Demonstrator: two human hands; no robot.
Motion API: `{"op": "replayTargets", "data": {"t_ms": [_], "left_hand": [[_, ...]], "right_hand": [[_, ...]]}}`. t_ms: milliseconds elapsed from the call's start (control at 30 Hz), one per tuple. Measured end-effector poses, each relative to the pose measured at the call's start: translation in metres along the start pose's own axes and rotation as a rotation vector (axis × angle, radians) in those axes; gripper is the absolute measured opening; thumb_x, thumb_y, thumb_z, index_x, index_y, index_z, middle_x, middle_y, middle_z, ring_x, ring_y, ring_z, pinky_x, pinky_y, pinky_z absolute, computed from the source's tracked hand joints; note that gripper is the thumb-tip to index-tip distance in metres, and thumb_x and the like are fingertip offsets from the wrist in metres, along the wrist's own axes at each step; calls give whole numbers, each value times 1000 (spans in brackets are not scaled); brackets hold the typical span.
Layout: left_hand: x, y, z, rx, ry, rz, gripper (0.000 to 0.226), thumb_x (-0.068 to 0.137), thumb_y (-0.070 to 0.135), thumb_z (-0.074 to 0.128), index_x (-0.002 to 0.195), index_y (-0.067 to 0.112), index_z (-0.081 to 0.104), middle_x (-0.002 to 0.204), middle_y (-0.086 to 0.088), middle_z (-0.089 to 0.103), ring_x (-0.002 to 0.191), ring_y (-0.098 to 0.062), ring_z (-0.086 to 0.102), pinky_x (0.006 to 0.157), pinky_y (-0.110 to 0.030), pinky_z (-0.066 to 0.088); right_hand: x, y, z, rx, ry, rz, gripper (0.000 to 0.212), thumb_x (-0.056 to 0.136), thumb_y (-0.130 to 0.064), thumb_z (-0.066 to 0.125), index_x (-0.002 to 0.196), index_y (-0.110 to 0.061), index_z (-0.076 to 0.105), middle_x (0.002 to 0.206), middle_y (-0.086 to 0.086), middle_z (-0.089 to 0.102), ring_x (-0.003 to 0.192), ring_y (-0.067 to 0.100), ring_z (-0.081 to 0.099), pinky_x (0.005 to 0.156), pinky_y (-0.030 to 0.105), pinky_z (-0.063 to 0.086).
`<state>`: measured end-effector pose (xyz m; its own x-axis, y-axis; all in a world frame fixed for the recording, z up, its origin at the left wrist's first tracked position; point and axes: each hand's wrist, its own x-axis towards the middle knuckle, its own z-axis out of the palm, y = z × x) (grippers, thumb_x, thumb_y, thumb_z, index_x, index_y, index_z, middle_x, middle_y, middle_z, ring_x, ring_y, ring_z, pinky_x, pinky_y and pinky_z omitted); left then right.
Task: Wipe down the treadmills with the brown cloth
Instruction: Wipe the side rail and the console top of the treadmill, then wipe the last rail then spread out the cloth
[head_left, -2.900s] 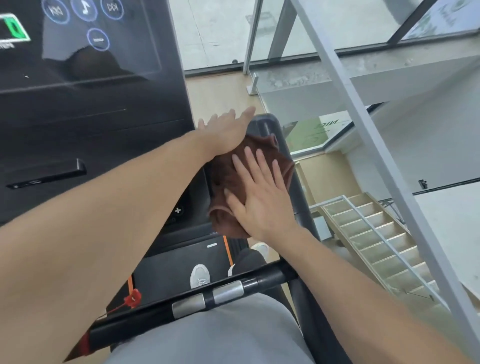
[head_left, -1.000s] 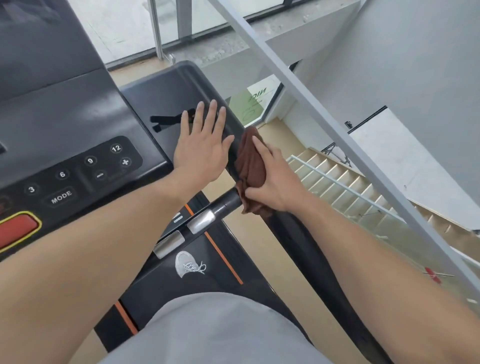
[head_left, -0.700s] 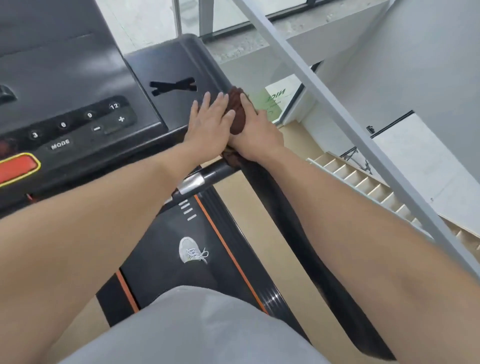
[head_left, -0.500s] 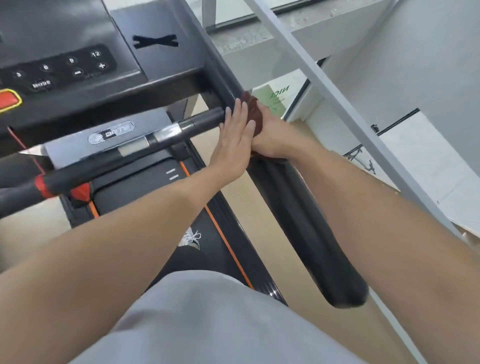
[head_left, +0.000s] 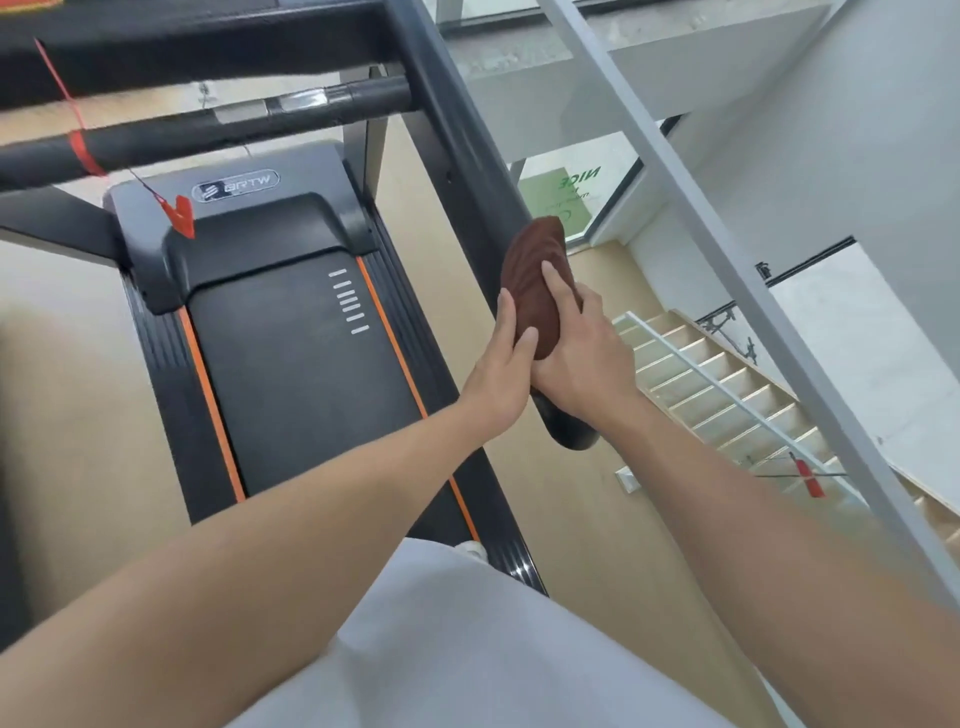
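Note:
The brown cloth (head_left: 537, 280) is draped over the treadmill's black right handrail (head_left: 467, 156), near its lower end. My right hand (head_left: 582, 358) wraps over the cloth and the rail from the right, fingers on top of the cloth. My left hand (head_left: 501, 364) presses against the cloth's left side with straight fingers. The rail's rounded end (head_left: 569, 431) sticks out just below both hands. The treadmill's black belt (head_left: 301, 374) with orange side stripes lies below to the left.
A black crossbar (head_left: 208, 130) with a red safety cord and clip (head_left: 179, 215) spans the top left. A white slanted beam (head_left: 727, 249) runs down the right side, with a stairwell (head_left: 727, 384) beyond and below it. My grey-clad leg fills the bottom.
Both hands have slid the cloth down the right handrail, from beside the console to near the rail's lower end. My view has tilted down, so the console has left the frame.

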<state>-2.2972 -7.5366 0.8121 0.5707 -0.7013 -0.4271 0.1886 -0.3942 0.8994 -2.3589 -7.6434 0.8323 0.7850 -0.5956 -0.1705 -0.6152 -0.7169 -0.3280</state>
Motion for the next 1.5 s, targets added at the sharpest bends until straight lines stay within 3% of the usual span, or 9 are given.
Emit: {"op": "replayTargets", "data": {"t_ms": [267,633,800,967,1067,1133,1233,1367,1500], "left_hand": [[-41,-41,32,26,-177,28,64,110,40,25,158,41,-17,170,16,-3,154,-3,8,127,-33,15],[-55,-55,11,130,-359,-86,68,100,41,56,157,46,19,142,9,55,119,-10,60,105,-37,49],[-81,-44,25,394,-69,238,31,99,36,57,129,32,55,108,18,59,104,0,54,93,-30,49],[-77,-15,70,407,-175,643,21,94,16,60,114,17,66,108,6,66,103,-13,58,91,-33,49],[-50,5,103,572,-126,738,28,91,15,59,118,15,66,115,1,67,114,-19,57,106,-37,42],[-23,17,120,797,-78,653,34,94,24,57,127,16,64,122,-1,67,124,-24,54,120,-42,26],[5,33,137,1151,-65,333,57,104,55,32,136,17,59,126,-6,68,131,-27,51,125,-52,1],[13,47,150,1261,-97,89,88,96,75,6,120,20,71,103,-8,74,114,-26,62,123,-53,1],[19,61,147,923,-67,14,54,103,63,28,99,26,68,95,0,72,107,-24,64,108,-42,35]], "right_hand": [[-70,26,46,117,331,58,78,89,-28,75,156,-32,36,163,9,28,145,31,37,109,49,45],[-128,21,72,226,369,220,97,80,-4,77,157,-35,26,168,2,15,148,25,33,100,40,47],[-149,31,65,341,272,323,88,88,-12,77,157,-38,29,152,-2,43,118,9,52,91,28,48],[-161,67,59,615,143,429,37,97,-29,64,134,-28,56,122,-13,63,109,6,61,96,37,54],[-162,90,41,709,139,406,33,90,-26,72,121,-25,61,98,-16,71,89,1,69,76,13,52],[-160,114,34,839,113,465,46,85,-7,72,124,-28,60,89,-8,74,73,5,72,68,20,58],[-159,150,24,935,85,426,71,74,-9,75,133,-43,56,116,1,72,96,28,74,81,55,61],[-142,172,-11,923,104,310,81,71,-9,91,129,-53,55,127,-18,64,117,4,63,101,39,55],[-114,187,-35,948,-24,157,96,72,-10,93,146,-48,44,135,-28,56,125,-2,56,104,31,51]]}}
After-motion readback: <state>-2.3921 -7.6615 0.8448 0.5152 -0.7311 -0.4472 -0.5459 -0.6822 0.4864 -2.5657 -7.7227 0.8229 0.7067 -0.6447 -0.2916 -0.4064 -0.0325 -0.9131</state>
